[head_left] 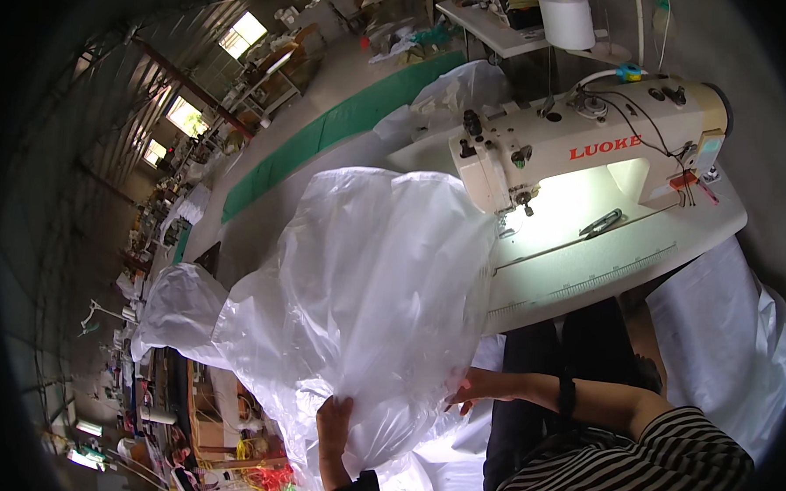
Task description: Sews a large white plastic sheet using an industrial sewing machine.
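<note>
A large, thin white plastic sheet [374, 280] hangs in loose folds from the sewing machine's bed down over my lap. Its upper right edge reaches close to the needle area of the white sewing machine [590, 149]. My left hand [334, 423] is closed on the lower part of the sheet, fingertips partly hidden in the folds. To the right, my right hand [476, 388] has bent fingers pinching the sheet near its right edge, below the machine bed. Metal thread snips [601, 223] lie on the lit machine bed, apart from both hands.
More white sheeting [723, 330] hangs at the right of the machine. A white thread cone [567, 20] stands behind it. A long green strip [328, 129] runs beyond the sheet. At lower left are cardboard boxes [209, 431] and red stringy material [273, 477].
</note>
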{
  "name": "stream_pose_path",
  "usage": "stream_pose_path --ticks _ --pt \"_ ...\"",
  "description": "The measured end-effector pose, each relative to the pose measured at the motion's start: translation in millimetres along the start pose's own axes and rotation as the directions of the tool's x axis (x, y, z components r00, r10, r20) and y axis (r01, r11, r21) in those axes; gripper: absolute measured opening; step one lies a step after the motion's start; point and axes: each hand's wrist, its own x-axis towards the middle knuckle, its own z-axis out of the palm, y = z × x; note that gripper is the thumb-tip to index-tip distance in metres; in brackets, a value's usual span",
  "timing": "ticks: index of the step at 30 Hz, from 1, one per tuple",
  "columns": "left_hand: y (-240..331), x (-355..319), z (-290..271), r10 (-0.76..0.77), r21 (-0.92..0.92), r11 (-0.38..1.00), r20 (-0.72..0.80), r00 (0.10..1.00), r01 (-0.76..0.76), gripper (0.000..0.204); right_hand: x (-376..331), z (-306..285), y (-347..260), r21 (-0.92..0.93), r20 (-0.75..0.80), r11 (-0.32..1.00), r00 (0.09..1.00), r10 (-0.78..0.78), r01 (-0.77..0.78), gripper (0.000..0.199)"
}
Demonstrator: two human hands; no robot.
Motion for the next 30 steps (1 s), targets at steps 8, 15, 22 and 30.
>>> stream_pose_path --ticks 8,15,22,30 --pt "12 -52 5 -0.065 0.109 0.992 0.002 0.998 0.065 0.031 -21 -12 23 0.688 0.140 0.715 0.990 0.030 -0.119 0.037" --pt "2 -68 15 -0.011 0.172 0.985 -0.042 0.999 0.018 0.035 -39 -11 24 0.037 0.108 0.985 0.981 0.161 -0.166 0.041" --pt "6 -86 30 0.101 0.261 0.961 -0.018 0.995 -0.093 0.031 -40 11 -34 -0.170 -0.161 0.946 0.955 0.249 -0.276 0.085" --pt "32 -94 26 0.032 0.392 0.914 0.192 0.981 -0.106 0.037 -38 3 6 -0.672 -0.035 0.730 0.990 0.133 -0.122 0.068"
